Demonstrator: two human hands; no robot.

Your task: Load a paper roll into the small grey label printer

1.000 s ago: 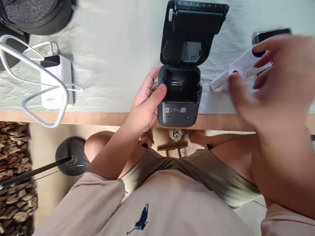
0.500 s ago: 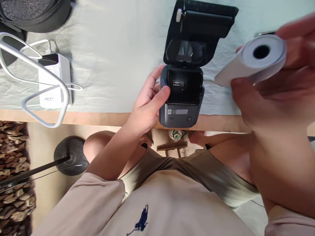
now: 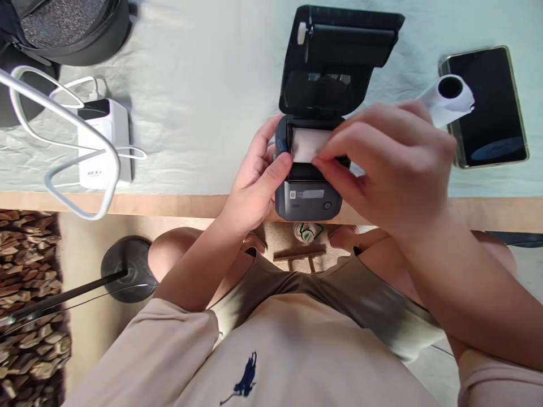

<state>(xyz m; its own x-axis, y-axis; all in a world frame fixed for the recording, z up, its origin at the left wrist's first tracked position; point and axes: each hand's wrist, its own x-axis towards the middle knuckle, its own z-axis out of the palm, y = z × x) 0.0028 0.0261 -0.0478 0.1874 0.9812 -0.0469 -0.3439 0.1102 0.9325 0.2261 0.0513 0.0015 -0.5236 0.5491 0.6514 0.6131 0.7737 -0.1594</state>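
Note:
My left hand (image 3: pixel 258 183) grips the side of a dark grey label printer (image 3: pixel 309 206), its thumb on the rim. The printer's black lid (image 3: pixel 331 62) is swung up. Inside the compartment sits a white paper roll (image 3: pixel 307 144), partly hidden by my fingers. My right hand (image 3: pixel 382 164) reaches over the printer from the right, with thumb and fingertips pinched at the right end of that roll. Beyond my right hand, a second white roll (image 3: pixel 439 110) with a dark core hole is on the table, its lower part hidden behind the hand.
A phone (image 3: pixel 487 107) lies at the right, beside the second roll. To the left stands a white charger (image 3: pixel 104 152) with a looping white cable (image 3: pixel 97 212). A black case (image 3: pixel 76 34) occupies the far left corner. The wooden table edge (image 3: pixel 190 204) runs just before me.
My right hand has moved left and down from the right side to the printer. White paper now shows in the compartment, which was bare before. The phone has come into view.

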